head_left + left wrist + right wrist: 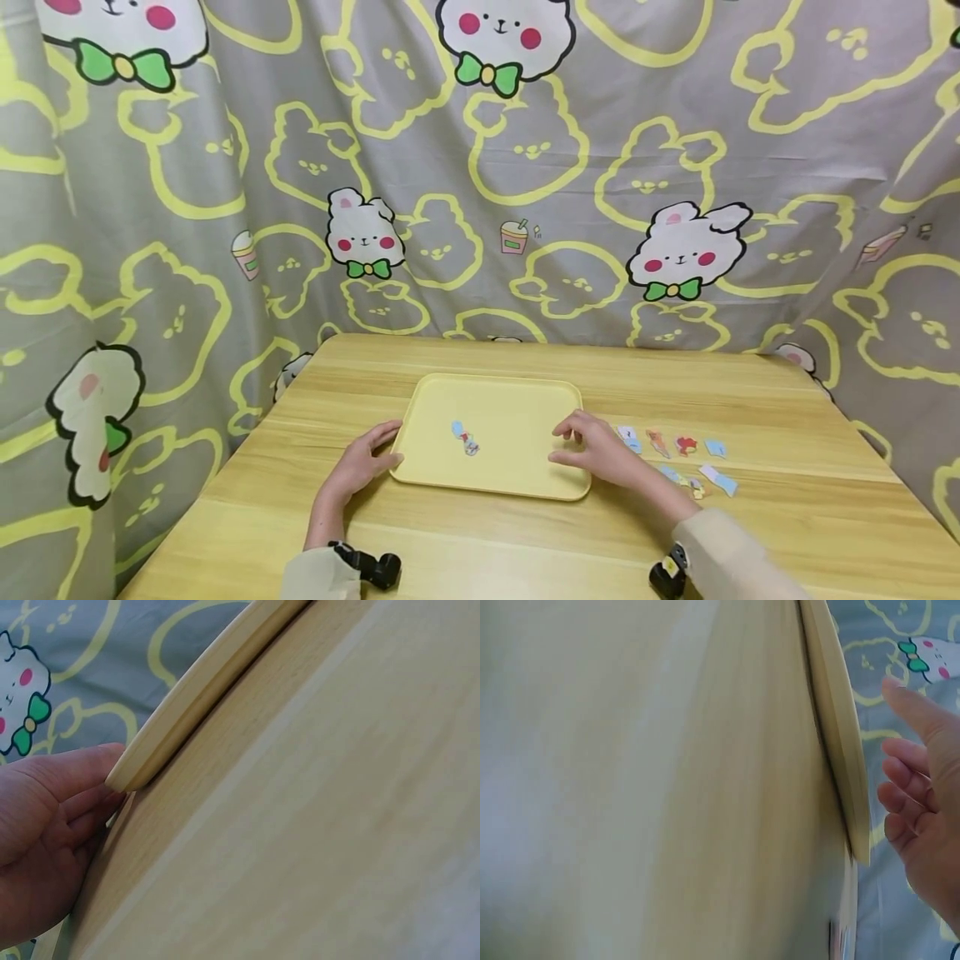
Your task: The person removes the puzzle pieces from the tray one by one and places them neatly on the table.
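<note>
A yellow tray (517, 400) lies flat on the wooden table. Two small joined picture pieces (465, 438), one end light blue, rest left of its middle. My left hand (362, 460) rests against the tray's left edge, with thumb and fingers apart. In the left wrist view the thumb of that hand (45, 817) touches the rim near a corner. Above the tray's right side hovers my right hand (596, 448), fingers loosely bent. In the right wrist view the right hand (934, 795) has nothing between thumb and fingers.
Right of the tray lie several loose picture pieces, among them a red one (686, 445), an orange one (658, 442) and a light blue one (716, 448). A grey curtain (450, 175) with rabbit prints hangs behind the wooden table (480, 550).
</note>
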Motion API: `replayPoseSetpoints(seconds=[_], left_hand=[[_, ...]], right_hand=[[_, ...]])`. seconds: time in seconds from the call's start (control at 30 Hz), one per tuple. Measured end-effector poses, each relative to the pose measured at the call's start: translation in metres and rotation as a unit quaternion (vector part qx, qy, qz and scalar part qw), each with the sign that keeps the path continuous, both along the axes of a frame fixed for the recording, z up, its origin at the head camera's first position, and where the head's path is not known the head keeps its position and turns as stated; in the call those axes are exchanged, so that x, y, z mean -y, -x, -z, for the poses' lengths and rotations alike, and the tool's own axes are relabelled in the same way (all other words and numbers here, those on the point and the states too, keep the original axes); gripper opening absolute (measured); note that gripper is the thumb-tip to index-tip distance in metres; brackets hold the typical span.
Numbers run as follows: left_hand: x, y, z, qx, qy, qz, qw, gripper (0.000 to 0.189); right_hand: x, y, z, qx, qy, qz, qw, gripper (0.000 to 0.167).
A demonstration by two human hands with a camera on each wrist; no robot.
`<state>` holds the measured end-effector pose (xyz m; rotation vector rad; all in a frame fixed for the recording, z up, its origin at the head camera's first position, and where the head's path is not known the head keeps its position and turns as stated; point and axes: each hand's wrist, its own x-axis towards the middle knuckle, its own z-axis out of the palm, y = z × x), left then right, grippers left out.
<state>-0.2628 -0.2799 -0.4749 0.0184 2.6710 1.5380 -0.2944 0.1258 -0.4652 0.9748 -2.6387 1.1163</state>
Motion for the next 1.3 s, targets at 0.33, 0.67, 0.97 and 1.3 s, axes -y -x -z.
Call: replayPoseSetpoints(seconds=[0.33, 0.67, 0.97, 1.3], left_hand=[[0.000, 0.000, 0.002, -0.004, 0.003, -0.003, 1.0000, 0.059], [-0.001, -0.001, 0.001, -0.006, -0.001, -0.006, 1.0000, 0.058], [-0.002, 0.000, 0.002, -0.009, -0.002, -0.007, 0.9999, 0.058], [-0.001, 0.002, 0.004, -0.011, -0.006, -0.010, 0.9999, 0.058]], right_hand=[[0.034, 0.006, -0.001, -0.002, -0.013, -0.037, 0.9992, 0.037], [0.058, 0.008, -0.004, -0.012, -0.054, -0.049, 0.9973, 0.041], [0.082, 0.009, -0.007, -0.017, -0.090, -0.053, 0.9944, 0.044], [0.108, 0.009, -0.008, -0.051, -0.130, -0.023, 0.9899, 0.049]])
